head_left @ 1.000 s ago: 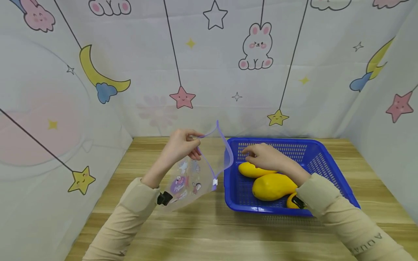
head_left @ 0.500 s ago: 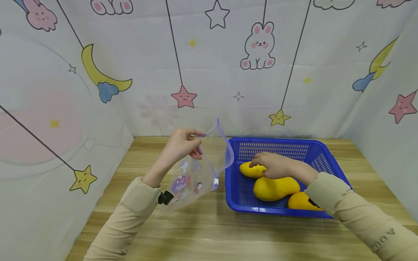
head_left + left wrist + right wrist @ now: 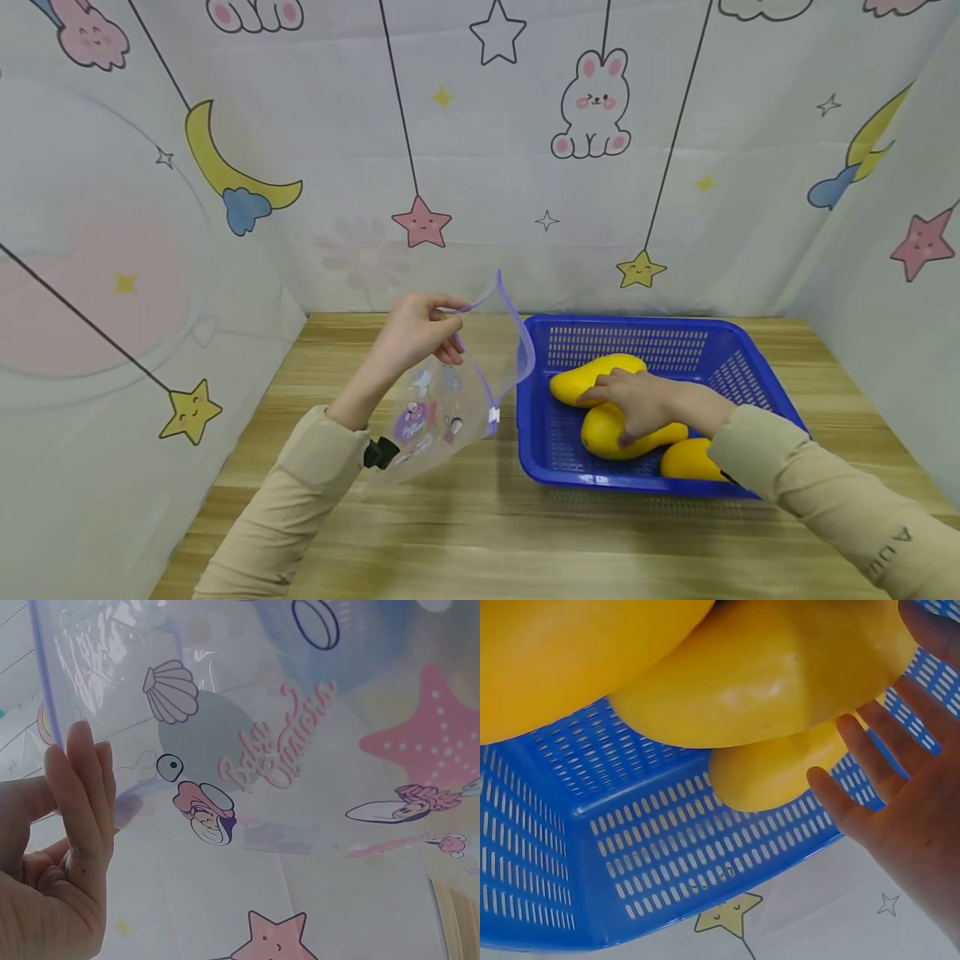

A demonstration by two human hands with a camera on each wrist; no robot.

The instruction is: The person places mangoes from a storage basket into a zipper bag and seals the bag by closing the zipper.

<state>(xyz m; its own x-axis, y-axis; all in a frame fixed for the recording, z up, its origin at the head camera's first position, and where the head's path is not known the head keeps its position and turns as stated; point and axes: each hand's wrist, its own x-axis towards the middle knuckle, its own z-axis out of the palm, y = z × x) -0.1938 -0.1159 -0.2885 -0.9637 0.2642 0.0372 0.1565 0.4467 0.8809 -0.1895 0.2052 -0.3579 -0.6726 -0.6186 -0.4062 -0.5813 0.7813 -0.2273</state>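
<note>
My left hand (image 3: 425, 329) pinches the purple rim of a clear slider zip bag (image 3: 431, 425) between thumb and fingers. The bag hangs with its mouth gaping toward the basket, a white slider at its near corner. Sea-themed prints and lettering show on the bag (image 3: 277, 750) in the left wrist view. My right hand (image 3: 648, 400) reaches into the blue basket, fingers spread over the middle yellow mango-like fruit (image 3: 611, 437), thumb on its near side. Those fingers look fairly straight beside the fruit (image 3: 757, 682) in the right wrist view.
The blue plastic basket (image 3: 532, 462) stands on the wooden table (image 3: 480, 542), right of the bag. A second yellow fruit (image 3: 592, 379) lies behind the middle one, a third (image 3: 690, 461) near the front right. A printed white curtain (image 3: 480, 150) closes off the back and sides.
My right hand has come down into the basket, moving right and nearer, from over the back fruit onto the middle one, its fingers spreading. The left hand and bag stay nearly in place.
</note>
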